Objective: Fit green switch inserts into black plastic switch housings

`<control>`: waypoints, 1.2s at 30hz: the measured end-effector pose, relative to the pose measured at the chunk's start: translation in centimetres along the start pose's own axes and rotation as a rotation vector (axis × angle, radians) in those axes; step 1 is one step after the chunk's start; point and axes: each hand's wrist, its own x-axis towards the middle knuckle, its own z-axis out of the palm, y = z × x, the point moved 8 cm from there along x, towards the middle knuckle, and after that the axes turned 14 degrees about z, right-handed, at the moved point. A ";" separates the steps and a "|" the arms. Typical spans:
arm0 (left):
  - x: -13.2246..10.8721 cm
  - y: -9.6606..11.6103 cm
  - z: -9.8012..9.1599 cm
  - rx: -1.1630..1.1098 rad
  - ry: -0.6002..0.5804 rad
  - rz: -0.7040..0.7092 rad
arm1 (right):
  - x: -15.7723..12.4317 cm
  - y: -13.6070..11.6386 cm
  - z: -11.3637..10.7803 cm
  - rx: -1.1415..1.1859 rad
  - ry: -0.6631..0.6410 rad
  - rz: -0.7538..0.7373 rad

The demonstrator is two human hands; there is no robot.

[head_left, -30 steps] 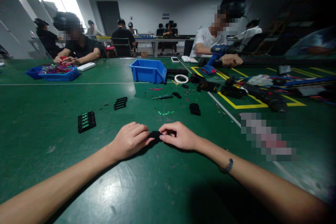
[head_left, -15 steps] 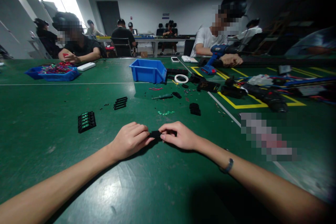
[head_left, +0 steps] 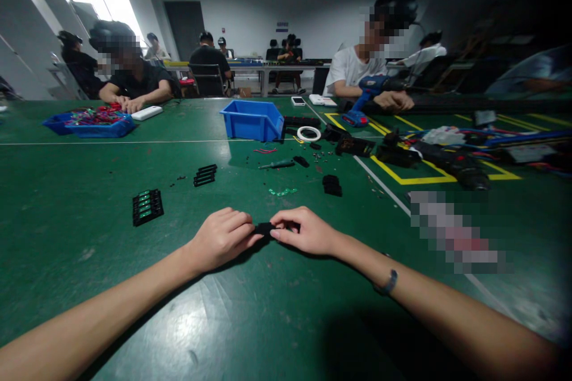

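Between my two hands is a small black plastic part [head_left: 264,228], held low over the green table. My left hand [head_left: 224,235] has its fingers closed on the left end, and my right hand [head_left: 304,231] pinches the right end. Fingers hide most of it, so its exact kind is unclear. Beyond my hands lie a strip of small green circuit boards [head_left: 282,191] and a stack of black parts [head_left: 332,185]. To the left are black slotted bars [head_left: 205,175] and a row of black housings with green boards [head_left: 148,207].
A screwdriver [head_left: 277,164] lies ahead, before a blue bin [head_left: 251,120]. Behind to the right are a white tape roll [head_left: 308,134], a blue cordless drill [head_left: 363,101] and a dark power tool [head_left: 462,168]. A blue tray [head_left: 102,128] of wires stands far left. Co-workers sit opposite.
My right fingertips have shifted very slightly left along the black plastic part; my left hand is still. Across the table, the left co-worker's hands have lowered toward the tabletop by the wire tray.
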 end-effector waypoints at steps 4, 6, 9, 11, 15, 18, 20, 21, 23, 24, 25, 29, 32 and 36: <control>-0.1 -0.1 0.0 -0.003 0.001 -0.008 | 0.0 0.2 0.0 -0.002 -0.024 0.008; -0.1 -0.1 0.0 -0.002 0.000 -0.007 | 0.0 0.2 0.0 0.000 -0.018 0.008; -0.1 -0.1 0.1 0.000 -0.001 -0.005 | 0.0 0.1 0.0 0.007 -0.001 0.002; -0.1 -0.1 0.1 -0.004 -0.001 -0.007 | 0.0 0.0 0.1 0.008 0.006 -0.001; -0.2 -0.2 0.2 -0.007 -0.002 -0.017 | 0.0 -0.2 0.0 -0.016 0.031 -0.033; -0.2 -0.2 0.2 -0.004 0.000 -0.022 | -0.1 -0.2 0.0 -0.043 0.042 -0.049; -0.1 -0.2 0.1 -0.002 0.000 -0.030 | -0.1 -0.1 0.1 -0.059 0.047 -0.050; -0.1 -0.2 0.0 -0.002 -0.002 -0.036 | -0.1 -0.2 0.1 -0.067 0.046 -0.051; 0.0 -0.3 0.0 -0.011 -0.011 -0.042 | -0.1 -0.2 0.1 -0.079 0.047 -0.049; 0.0 -0.3 0.0 -0.020 -0.018 -0.044 | -0.1 -0.3 0.1 -0.083 0.046 -0.046; 0.0 -0.3 0.0 -0.027 -0.025 -0.048 | -0.1 -0.3 0.1 -0.087 0.045 -0.041; 0.0 -0.4 -0.1 -0.013 -0.022 -0.068 | -0.1 -0.4 0.0 -0.093 0.040 -0.032; 0.0 -0.5 -0.1 0.004 -0.008 -0.080 | -0.1 -0.3 0.0 -0.082 0.029 -0.026; -0.2 -0.6 0.0 0.009 0.004 -0.082 | 0.0 -0.2 0.1 -0.040 -0.021 -0.005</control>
